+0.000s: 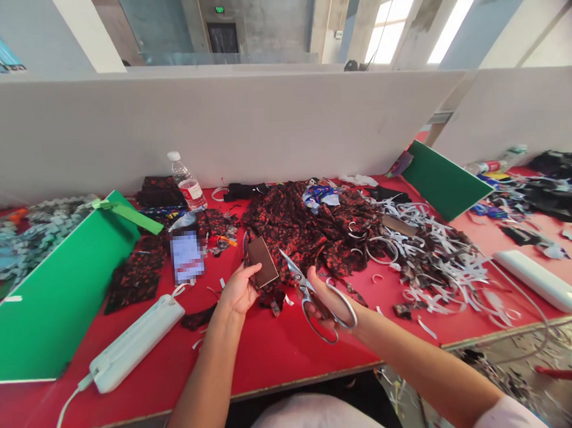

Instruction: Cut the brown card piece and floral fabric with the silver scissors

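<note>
Between the thumb and fingers of my left hand [240, 291] is a flat brown rectangular piece [262, 262] with a pale edge; whether it is card or cloth I cannot tell. My right hand [324, 295] grips metal scissors [294, 266], their large loop handles around and below the fingers. The blades point up and left, just right of the brown piece and apart from it. Behind both hands lies a heap of dark red-patterned fabric [286, 217], with a bunched blue printed scrap [321, 197] on top.
White strips and fabric scraps [444, 262] pile up on the right of the red table [276, 363]. Green panels [53, 299] stand at both sides. A water bottle [187, 184] stands at the back; white power strips [136, 342] lie left and right. Folded patterned fabric [137, 278] lies left.
</note>
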`<state>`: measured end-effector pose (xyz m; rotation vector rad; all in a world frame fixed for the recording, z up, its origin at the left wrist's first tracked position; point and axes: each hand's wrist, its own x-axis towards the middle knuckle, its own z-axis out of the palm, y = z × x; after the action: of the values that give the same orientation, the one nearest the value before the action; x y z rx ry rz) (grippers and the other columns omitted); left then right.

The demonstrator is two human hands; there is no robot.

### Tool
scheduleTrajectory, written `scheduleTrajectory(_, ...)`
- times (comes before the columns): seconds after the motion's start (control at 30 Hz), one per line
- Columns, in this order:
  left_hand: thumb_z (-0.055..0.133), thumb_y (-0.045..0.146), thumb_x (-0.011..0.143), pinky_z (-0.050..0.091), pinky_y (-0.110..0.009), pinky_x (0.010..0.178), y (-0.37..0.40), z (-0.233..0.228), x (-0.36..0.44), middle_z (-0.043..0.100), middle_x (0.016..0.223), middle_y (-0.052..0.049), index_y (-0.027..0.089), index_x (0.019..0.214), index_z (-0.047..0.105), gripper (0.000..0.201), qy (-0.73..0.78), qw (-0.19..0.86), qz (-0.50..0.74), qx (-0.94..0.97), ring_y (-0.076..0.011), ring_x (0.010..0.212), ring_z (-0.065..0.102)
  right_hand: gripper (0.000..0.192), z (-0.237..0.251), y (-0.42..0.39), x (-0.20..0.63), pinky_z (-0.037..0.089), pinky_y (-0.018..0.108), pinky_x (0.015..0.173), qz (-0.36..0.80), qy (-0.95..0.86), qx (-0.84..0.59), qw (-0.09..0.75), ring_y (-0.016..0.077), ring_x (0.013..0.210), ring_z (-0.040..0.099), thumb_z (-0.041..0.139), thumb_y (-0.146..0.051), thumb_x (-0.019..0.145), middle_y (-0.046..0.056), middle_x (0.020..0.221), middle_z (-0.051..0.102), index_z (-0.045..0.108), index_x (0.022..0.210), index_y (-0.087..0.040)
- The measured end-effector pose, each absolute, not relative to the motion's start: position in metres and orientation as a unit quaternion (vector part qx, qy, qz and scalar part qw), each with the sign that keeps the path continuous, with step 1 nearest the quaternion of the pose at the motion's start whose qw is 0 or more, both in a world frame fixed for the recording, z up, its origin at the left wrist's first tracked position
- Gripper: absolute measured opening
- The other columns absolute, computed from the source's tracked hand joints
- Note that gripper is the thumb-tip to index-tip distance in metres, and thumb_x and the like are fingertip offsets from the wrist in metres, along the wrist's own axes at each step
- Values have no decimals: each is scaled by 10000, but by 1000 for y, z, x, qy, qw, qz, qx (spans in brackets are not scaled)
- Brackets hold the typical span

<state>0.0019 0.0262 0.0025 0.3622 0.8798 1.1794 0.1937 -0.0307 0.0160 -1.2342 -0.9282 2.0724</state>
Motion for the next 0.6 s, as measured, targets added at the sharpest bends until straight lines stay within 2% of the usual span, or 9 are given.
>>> scheduleTrajectory(0.17,499,-9,745,573,-340,694,24,4,5,712,840,-94,101,1106,554,381,401,728,530,166,-202,734,688,616,16,-28,195,201,113,293,796,-323,-437,269,58,411,351,248,-764,767,-42,529,413,465,791,-189)
scheduleTrajectory(0.4,488,-12,749,573,-337,690,22,6,7,713,824,-92,100,1119,546,391,409,727,525,170,-197,715,688,591,18,-27,194,154,117,281,766,-338,-474,273,48,374,307,247,-740,790,-51,510,400,462,789,-190)
scheduleTrajectory(0.6,513,2,740,572,-341,695,22,3,6,710,862,-101,104,1124,546,399,402,731,521,181,-208,746,688,636,16,-22,194,201,124,294,790,-323,-449,266,55,397,344,230,-781,752,-42,527,408,468,779,-193)
